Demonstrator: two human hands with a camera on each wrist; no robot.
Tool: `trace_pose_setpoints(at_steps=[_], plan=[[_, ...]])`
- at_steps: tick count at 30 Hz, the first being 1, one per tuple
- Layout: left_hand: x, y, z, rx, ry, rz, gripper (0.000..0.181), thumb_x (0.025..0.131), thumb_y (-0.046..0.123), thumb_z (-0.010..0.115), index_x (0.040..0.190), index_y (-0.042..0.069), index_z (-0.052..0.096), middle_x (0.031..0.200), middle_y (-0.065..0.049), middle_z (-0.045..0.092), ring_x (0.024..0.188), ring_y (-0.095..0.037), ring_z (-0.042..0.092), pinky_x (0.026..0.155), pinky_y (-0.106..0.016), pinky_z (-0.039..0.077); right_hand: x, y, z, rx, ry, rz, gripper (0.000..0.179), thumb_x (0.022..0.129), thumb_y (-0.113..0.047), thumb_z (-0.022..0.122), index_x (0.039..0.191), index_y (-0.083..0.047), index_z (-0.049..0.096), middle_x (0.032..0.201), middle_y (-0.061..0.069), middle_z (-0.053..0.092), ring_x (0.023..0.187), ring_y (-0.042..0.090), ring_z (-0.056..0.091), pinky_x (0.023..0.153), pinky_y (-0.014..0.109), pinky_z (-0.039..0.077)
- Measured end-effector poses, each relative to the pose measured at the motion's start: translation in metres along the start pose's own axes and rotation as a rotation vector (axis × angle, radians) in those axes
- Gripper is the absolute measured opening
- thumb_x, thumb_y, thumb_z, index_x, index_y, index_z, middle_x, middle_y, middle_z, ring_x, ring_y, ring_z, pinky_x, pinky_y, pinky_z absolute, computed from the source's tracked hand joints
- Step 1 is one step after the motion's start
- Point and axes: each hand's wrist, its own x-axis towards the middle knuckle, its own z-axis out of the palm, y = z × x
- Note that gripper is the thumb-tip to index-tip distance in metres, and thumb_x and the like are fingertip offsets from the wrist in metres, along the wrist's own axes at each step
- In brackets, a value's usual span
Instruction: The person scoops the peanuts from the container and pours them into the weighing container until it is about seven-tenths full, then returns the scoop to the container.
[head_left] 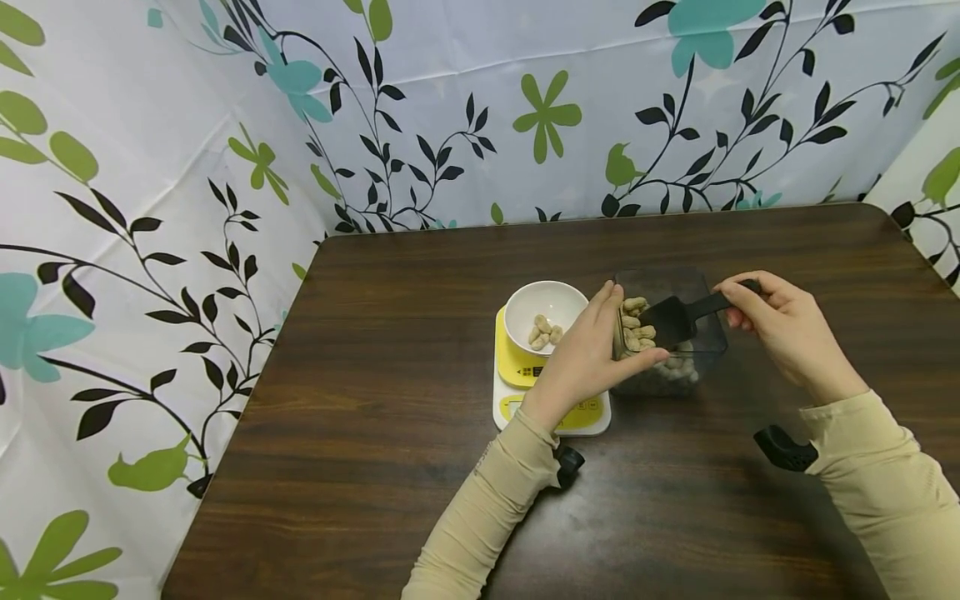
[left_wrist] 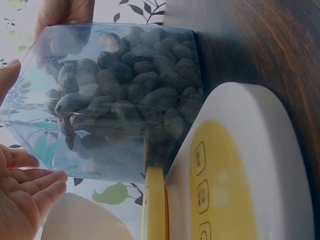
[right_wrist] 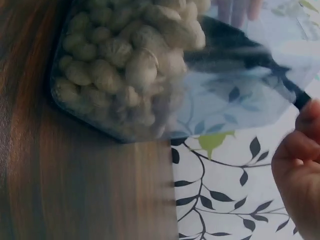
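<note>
A clear plastic container (head_left: 708, 350) of peanuts in their shells stands on the dark wooden table (head_left: 390, 433). My left hand (head_left: 609, 335) grips its left wall, thumb on the near side and fingers at the far corner. Just left of it a white bowl (head_left: 519, 310) with a few peanuts sits on a yellow and white kitchen scale (head_left: 517, 377). My right hand (head_left: 772, 321) pinches the handle of a black scoop (head_left: 671, 321), whose blade is inside the container with peanuts (head_left: 636, 327) heaped against it. The left wrist view has the container (left_wrist: 115, 100), scale (left_wrist: 240, 165) and bowl (left_wrist: 85, 222) close up.
Leaf-patterned curtains (head_left: 525, 108) close in the table at the back and on both sides. The right wrist view shows the container (right_wrist: 110, 70) on the table (right_wrist: 75, 190) near its edge, with the scoop (right_wrist: 240, 50) dark behind the wall. Black camera mounts (head_left: 783, 448) sit on both wrists.
</note>
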Motion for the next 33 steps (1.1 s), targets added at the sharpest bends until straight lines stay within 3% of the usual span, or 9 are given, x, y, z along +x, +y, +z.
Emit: trace_pose_setpoints(at_steps=[5,11,16,23,29,33], plan=[[0.0002,-0.0003,0.0013,0.01,0.018,0.002,0.091,0.083,0.064,0.053,0.148,0.007,0.023,0.157,-0.005,0.018,0.144,-0.015,0.022,0.114,-0.031,0.03,-0.0005,0.0041,-0.0053,-0.015,-0.091,-0.056,0.022,0.097,-0.027,0.049,0.11,-0.014,0.06,0.068,-0.01,0.053,0.065,0.008,0.047,0.055,0.022,0.04],[-0.0013,-0.0007,0.0019,-0.013,0.021,-0.002,0.091,0.083,0.063,0.053,0.149,0.009,0.023,0.156,-0.006,0.02,0.143,-0.016,0.024,0.113,-0.033,0.031,-0.0016,0.0028,-0.0075,-0.118,-0.155,-0.076,0.027,0.098,-0.028,0.045,0.115,-0.01,0.057,0.073,-0.006,0.053,0.067,0.011,0.046,0.056,0.025,0.039],[-0.0013,-0.0002,0.0019,-0.013,0.015,0.006,0.091,0.084,0.063,0.053,0.149,0.008,0.022,0.157,-0.006,0.019,0.144,-0.016,0.023,0.114,-0.032,0.03,-0.0016,0.0032,-0.0054,-0.081,-0.137,-0.065,0.029,0.099,-0.03,0.044,0.113,-0.008,0.057,0.071,-0.007,0.054,0.066,0.012,0.046,0.055,0.028,0.037],[-0.0041,0.0001,0.0035,-0.008,0.012,0.003,0.091,0.083,0.064,0.052,0.149,0.009,0.022,0.157,-0.005,0.018,0.143,-0.015,0.023,0.114,-0.032,0.031,-0.0021,0.0043,-0.0013,0.046,-0.122,0.039,0.026,0.099,-0.036,0.042,0.101,-0.016,0.058,0.066,-0.011,0.053,0.061,0.008,0.046,0.053,0.027,0.036],[-0.004,-0.0003,0.0026,-0.008,0.018,0.014,0.091,0.084,0.064,0.051,0.149,0.008,0.021,0.157,-0.005,0.017,0.144,-0.016,0.023,0.114,-0.032,0.031,-0.0032,0.0032,-0.0008,0.149,-0.122,0.03,0.024,0.098,-0.032,0.044,0.099,-0.014,0.059,0.065,-0.009,0.053,0.06,0.007,0.044,0.051,0.027,0.032],[-0.0035,-0.0003,0.0015,-0.008,0.022,0.015,0.091,0.084,0.064,0.052,0.149,0.009,0.021,0.157,-0.005,0.017,0.144,-0.016,0.023,0.114,-0.031,0.03,-0.004,0.003,0.0003,0.106,-0.106,0.019,0.027,0.097,-0.035,0.045,0.101,-0.013,0.06,0.066,-0.01,0.052,0.062,0.008,0.045,0.053,0.027,0.034]])
